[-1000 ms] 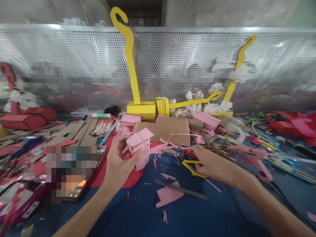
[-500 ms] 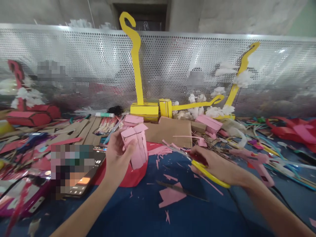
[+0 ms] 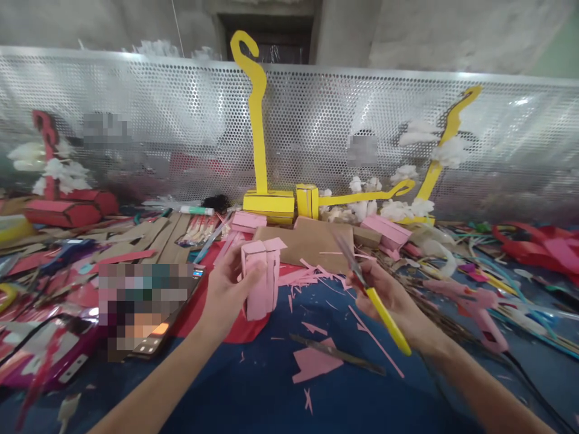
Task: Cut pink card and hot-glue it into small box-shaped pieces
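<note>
While the left hand [image 3: 226,289] grips the pink paper box [image 3: 260,278] upright, thumb on its front, the right hand [image 3: 384,298] clasps yellow-handled scissors [image 3: 371,289] just right of the box, blades raised; motion blur hides whether they are parted. Behind the box lies brown cardboard [image 3: 312,241]; below it, pink scraps [image 3: 314,361] and a dark strip [image 3: 337,354] litter the blue table [image 3: 271,398]; right of the scissors rests a pink glue gun [image 3: 470,304]
</note>
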The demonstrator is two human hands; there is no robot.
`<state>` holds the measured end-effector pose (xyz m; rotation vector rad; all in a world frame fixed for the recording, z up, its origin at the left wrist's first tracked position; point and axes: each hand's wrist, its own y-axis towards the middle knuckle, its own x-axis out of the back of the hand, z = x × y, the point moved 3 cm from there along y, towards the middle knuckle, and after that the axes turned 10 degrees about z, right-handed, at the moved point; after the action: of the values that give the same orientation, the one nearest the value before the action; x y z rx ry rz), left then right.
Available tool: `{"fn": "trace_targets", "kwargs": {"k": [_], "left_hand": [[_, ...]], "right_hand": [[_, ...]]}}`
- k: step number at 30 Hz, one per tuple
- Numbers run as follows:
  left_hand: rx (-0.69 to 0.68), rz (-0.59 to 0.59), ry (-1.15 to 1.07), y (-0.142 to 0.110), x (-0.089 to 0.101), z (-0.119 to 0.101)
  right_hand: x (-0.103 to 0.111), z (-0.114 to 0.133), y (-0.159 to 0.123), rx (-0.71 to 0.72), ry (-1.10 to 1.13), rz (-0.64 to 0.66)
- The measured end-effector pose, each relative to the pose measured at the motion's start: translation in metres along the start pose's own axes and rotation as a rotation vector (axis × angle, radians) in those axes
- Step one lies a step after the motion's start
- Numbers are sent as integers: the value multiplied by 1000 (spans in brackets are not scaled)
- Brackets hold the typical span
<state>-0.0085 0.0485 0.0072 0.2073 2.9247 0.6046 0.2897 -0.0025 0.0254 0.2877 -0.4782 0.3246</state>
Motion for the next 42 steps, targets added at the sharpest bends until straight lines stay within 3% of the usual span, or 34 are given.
{"fn": "trace_targets", "kwargs": {"k": [2,4,7,10,12,18,29,42], "left_hand": [[18,7,-34,-1,-1,-1],[123,-12,-138,-2,-2,0],[404,-14,-333,-5,-4,1],[679,73,-500,-11,-11,0],[784,123,-581,-13,-14,1],[743,270,-711,-13,-20,3],[817,384,-747,-21,-27,0],[874,388,-775,-24,-31,0]], "right_hand": [[-2,-3,0,-8,-162,-37],[-1,-4,1,-4,-316,-94],[2,-5,2,-8,-431,-162],[1,-6,3,-29,-466,-127],[-3,-7,3,-41,-463,-79],[-19,-8,2,-69,-311,54],[-24,-7,1,-31,-268,46],[-29,-6,0,-71,-309,53]]}}
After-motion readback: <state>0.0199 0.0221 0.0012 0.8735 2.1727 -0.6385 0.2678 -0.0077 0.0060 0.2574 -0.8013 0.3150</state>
